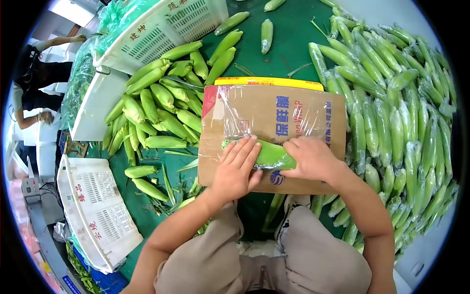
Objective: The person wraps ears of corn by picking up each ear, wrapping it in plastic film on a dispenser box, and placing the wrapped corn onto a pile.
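A green ear of corn (274,156) with clear film on it lies on a cardboard box (220,108) in front of me. My left hand (237,166) rests over its left end, fingers stretched out across the film. At its right end my right hand (313,159) holds the corn, the fingers curled round it. Clear film also covers part of the box top, above the corn. A yellow strip (269,82) shows along the box's far edge.
Unwrapped corn (166,115) is heaped left of the box, film-wrapped corn (382,112) on the right. White crates (159,36) stand at the upper left, another crate (100,210) at the lower left. A person (36,78) is at the far left. Loose husks lie on the green surface.
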{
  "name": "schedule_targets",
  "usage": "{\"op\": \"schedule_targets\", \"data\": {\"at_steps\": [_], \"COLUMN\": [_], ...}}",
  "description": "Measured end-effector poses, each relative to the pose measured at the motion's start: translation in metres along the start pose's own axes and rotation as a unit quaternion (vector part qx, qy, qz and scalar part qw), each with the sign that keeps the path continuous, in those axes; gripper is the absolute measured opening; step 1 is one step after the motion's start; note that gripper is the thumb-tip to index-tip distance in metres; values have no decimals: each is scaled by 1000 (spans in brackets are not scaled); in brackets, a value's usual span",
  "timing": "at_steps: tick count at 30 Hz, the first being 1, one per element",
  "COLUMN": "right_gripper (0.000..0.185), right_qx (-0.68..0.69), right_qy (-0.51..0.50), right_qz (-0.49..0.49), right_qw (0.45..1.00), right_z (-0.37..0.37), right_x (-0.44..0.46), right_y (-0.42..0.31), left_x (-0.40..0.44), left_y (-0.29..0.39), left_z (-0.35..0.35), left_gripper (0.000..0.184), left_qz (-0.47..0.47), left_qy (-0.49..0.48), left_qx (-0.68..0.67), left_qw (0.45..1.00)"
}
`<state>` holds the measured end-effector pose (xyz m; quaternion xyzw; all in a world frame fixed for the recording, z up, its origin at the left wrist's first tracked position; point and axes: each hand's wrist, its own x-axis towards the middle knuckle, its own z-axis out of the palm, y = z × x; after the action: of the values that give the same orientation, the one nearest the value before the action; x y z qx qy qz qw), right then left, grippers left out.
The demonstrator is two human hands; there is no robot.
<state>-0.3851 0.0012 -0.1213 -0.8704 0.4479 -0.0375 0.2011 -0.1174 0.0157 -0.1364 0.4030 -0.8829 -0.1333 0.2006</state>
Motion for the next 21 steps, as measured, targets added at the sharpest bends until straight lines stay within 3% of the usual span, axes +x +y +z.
{"op": "schedule_targets", "data": {"at_steps": [3, 5, 8, 10, 12, 13, 15, 16, 17, 18, 19, 21], "right_gripper": [69, 77, 82, 82, 76, 74, 67, 69, 67, 69, 69, 73], "right_qx": [-95, -96, -98, -134, -99, -96, -41, 72, 130, 207, 328, 254], "right_qy": [103, 168, 195, 212, 164, 164, 201, 102, 152, 43, 53, -67], "right_qz": [40, 51, 32, 26, 57, 65, 85, 124, 111, 112, 29, 61], "right_qw": [989, 980, 975, 968, 980, 980, 975, 984, 974, 971, 943, 963], "right_z": [-14, -12, -18, -20, -25, -25, -11, -24, -19, -43, -25, -31], "right_x": [9, 29, 60, 78, 91, 98, 108, 115, 112, 103, 99, 86], "right_y": [-6, 13, 31, 38, 49, 55, 67, 67, 65, 51, 58, 42], "left_x": [29, 75, 158, 180, 173, 160, 139, 130, 123, 118, 114, 103], "left_y": [-11, -31, -79, -89, -79, -74, -52, -39, -32, -26, -23, -29], "left_z": [-4, -2, -10, -15, -23, -18, -13, -15, -12, -5, -6, -5], "left_gripper": [66, 73, 53, 45, 43, 47, 69, 70, 73, 77, 69, 50], "left_qz": [-35, 9, -38, -105, -123, -78, 8, 31, 46, 33, 58, 115], "left_qy": [-111, -40, 57, 173, 139, 133, 48, -2, -28, -4, 15, 68], "left_qx": [42, 143, 292, 215, -51, -71, 23, 69, 180, 209, 239, 220], "left_qw": [992, 989, 954, 956, 981, 985, 999, 997, 982, 977, 969, 966]}}
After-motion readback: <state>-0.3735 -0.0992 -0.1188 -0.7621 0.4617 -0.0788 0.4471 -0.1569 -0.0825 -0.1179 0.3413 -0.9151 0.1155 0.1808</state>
